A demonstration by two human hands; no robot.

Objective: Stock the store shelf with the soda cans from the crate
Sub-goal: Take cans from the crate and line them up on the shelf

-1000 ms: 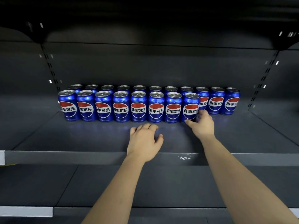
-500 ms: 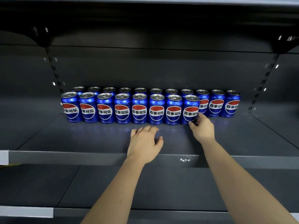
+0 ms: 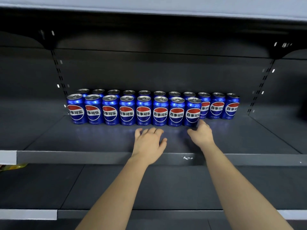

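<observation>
Partly behind the end can (image 3: pixel 192 112), right hand (image 3: pixel 201 136) grip cannot be told; left hand (image 3: pixel 148 141) spread flat.

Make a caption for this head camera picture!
Right hand holds the front row's last soda can; left hand rests on the shelf.

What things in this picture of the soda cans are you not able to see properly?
Most back-row cans: head view, only lids show; the front row hides their labels.
Right hand: fingertips go behind the last front can, so its grip is unclear.
Small print under the logos: too small and blurred.
Yellow item: cut by the left edge.
Crate: outside the view.
</observation>
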